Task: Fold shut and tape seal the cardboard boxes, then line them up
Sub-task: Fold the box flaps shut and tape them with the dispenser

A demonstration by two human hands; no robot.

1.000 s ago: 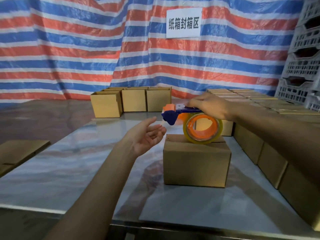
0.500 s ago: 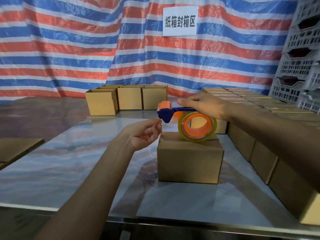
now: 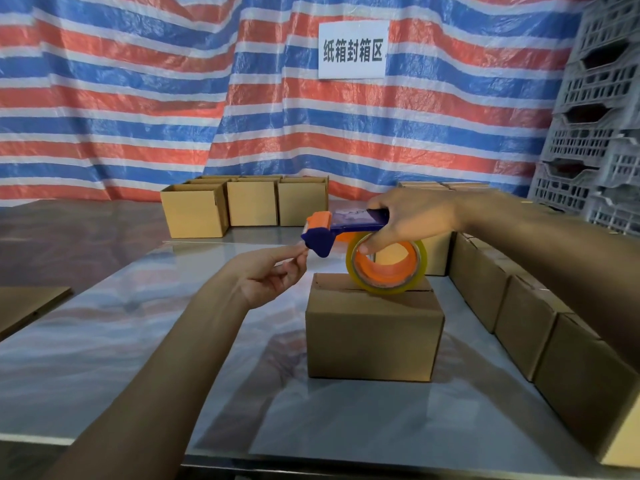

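Note:
A small cardboard box (image 3: 374, 337) stands on the shiny table (image 3: 104, 341), its top flaps folded down with a seam showing. Just above it my right hand (image 3: 412, 216) grips a blue and orange tape dispenser (image 3: 332, 230) holding a roll of clear tape (image 3: 388, 265); the thumb lies inside the roll's orange core. My left hand (image 3: 273, 271) reaches to the dispenser's blue front end, thumb and forefinger pinched together at the tape end there. The tape end itself is too thin to make out.
Three boxes (image 3: 242, 206) sit in a line at the table's far side. A long row of boxes (image 3: 519, 306) runs along the right edge toward me. Grey plastic crates (image 3: 602, 116) are stacked at the right. Flat cardboard (image 3: 27, 303) lies at the left.
My left hand rose from an open pose to pinch at the dispenser's front. The right hand with the dispenser barely shifted.

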